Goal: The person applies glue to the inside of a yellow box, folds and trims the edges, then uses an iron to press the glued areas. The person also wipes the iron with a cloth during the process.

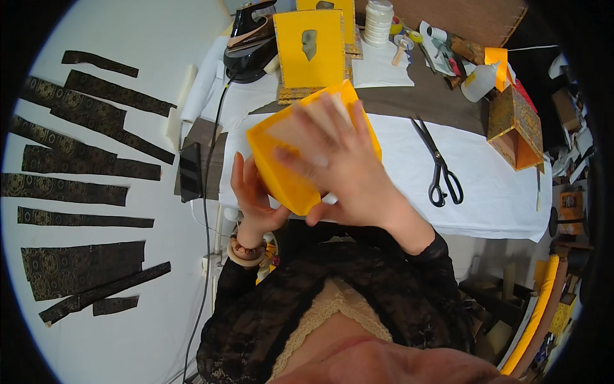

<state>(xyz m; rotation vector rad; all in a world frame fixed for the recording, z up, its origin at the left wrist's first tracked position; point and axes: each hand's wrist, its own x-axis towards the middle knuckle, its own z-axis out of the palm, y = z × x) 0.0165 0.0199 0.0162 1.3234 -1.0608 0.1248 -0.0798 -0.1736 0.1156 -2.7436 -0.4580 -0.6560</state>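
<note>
A yellow cloth-covered box [275, 169] is tilted above the near edge of the white-covered table. My left hand [256, 200] grips its lower left side, with the thumb near the bottom corner and part of the fingers hidden behind it. Over the box's upper face lies my right hand [352, 163], fingers spread and smeared by motion. Whether its palm presses on the cloth or hovers just above, I cannot tell. Just beyond stands a yellow panel [291, 61] with a grey shape on it, resting on a stack of patterned pieces.
Black scissors [437, 163] lie to the right, near a patterned open box [515, 128]. An iron [251, 48] stands at the back left, its cord [206, 192] running down past the table's edge. At the back are a white jar [378, 24] and a squeeze bottle [480, 83]. Dark patterned strips [73, 185] hang left.
</note>
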